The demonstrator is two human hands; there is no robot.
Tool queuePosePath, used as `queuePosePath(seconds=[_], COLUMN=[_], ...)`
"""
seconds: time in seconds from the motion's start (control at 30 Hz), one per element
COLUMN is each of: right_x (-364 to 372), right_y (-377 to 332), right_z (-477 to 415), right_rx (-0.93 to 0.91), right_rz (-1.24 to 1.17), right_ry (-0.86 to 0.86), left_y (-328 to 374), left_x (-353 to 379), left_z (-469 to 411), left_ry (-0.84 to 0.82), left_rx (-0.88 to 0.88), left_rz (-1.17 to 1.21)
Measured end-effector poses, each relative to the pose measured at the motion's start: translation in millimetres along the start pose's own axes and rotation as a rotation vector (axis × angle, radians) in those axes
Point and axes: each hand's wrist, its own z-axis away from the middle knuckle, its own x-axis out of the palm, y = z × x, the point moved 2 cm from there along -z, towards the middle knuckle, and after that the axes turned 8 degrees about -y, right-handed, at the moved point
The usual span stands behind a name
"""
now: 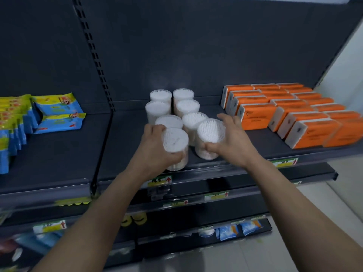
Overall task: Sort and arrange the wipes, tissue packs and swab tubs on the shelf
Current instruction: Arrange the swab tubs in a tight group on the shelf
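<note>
Left hand point(155, 148) curled round front-left swab tub point(175, 142), at shelf's front edge. Right hand point(233, 140) cups front-right tub point(211, 134): thumb in front, fingers behind. Wipes point(59, 114) far left; bare shelf point(127, 138) between. Six tubs point(170, 107) paired behind. Tissue packs point(294, 114) right, reaching the lip.

Found white, finely dotted tops on the clear swab tubs point(175, 139). Found bright orange with white ends on the tissue packs point(259, 114). Found blue and yellow-green with a cartoon print on the wipes point(59, 107). Found dark grey on the shelf point(59, 154), yellow-green with red arrows on the price labels point(160, 180).
</note>
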Motion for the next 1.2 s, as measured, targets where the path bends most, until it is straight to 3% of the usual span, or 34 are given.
queuePosePath(seconds=[0.33,1.2], right_x=[17.3,17.1], right_y=[-2.0,-9.0], right_z=[-8.0,-8.3], right_rx=[-0.058,0.001], right_rz=[0.023,0.097], right_ry=[-0.093,-0.138], left_y=[-12.5,-10.5], left_x=[-9.9,-4.8], left_z=[-3.0,-7.7], left_ry=[0.044,0.001], left_rx=[-0.075,0.007], left_rz=[-0.068,0.027])
